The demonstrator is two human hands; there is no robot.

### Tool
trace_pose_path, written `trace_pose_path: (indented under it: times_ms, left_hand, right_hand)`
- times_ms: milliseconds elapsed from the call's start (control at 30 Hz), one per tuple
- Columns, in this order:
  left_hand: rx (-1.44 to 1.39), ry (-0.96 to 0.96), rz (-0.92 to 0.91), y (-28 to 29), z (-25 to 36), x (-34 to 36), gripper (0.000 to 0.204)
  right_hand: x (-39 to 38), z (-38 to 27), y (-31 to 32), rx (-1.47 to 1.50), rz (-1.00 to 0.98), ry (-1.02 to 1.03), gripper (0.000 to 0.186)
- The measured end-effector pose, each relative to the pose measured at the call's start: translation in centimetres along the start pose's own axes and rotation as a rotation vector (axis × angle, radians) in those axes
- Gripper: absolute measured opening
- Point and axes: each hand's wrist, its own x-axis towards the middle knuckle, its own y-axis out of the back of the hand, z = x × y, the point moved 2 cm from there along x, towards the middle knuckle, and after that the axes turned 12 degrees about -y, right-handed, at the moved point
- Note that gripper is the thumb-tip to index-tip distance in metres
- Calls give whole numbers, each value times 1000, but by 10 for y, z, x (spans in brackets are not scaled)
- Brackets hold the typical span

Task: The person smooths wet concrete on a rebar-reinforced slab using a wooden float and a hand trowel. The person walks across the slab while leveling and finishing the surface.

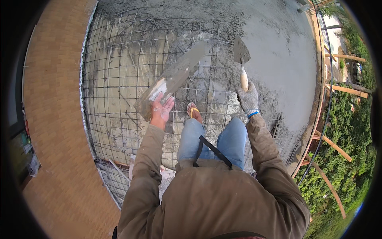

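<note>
My left hand (pixel 162 110), bare and dusted with cement, holds a long flat float (pixel 179 73) by its near part. The float is grey, smeared with cement, and slants up to the right above the wire mesh; a white patch shows near my fingers. In my right hand (pixel 248 97), which wears a grey knitted glove with a blue cuff, is a pointed trowel. Its pale handle (pixel 244 79) runs forward from my grip to a cement-coated blade (pixel 241 50), tip pointing away. Wet grey concrete (pixel 278 51) spreads smooth ahead and right of the trowel.
Steel mesh (pixel 115 75) lies over light boards on the left and around my sandalled foot (pixel 193 111). Rough concrete (pixel 175 12) borders it at the far side. A brown tiled floor (pixel 59 91) runs along the left. Formwork edge (pixel 319 75), a black cable (pixel 328 99) and wooden poles (pixel 346 91) line the right.
</note>
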Motion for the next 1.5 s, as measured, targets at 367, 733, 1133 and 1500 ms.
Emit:
trace_pose_path:
  times_ms: [367,733,1133,1500]
  left_hand:
    - [94,-186,28,-61,143,60,57]
    - [364,-213,-77,-207,260,110,43]
    - [509,-78,-218,-316,314,120,35]
    - [156,28,-167,-273,371,180,52]
  right_hand:
    - [31,-152,-29,-326,-194,221,41]
    - [173,-309,-108,-511,-340,797,32]
    - [282,-294,-135,-565,-209,438,26]
    - [257,-276,-130,-320,82,-67,36]
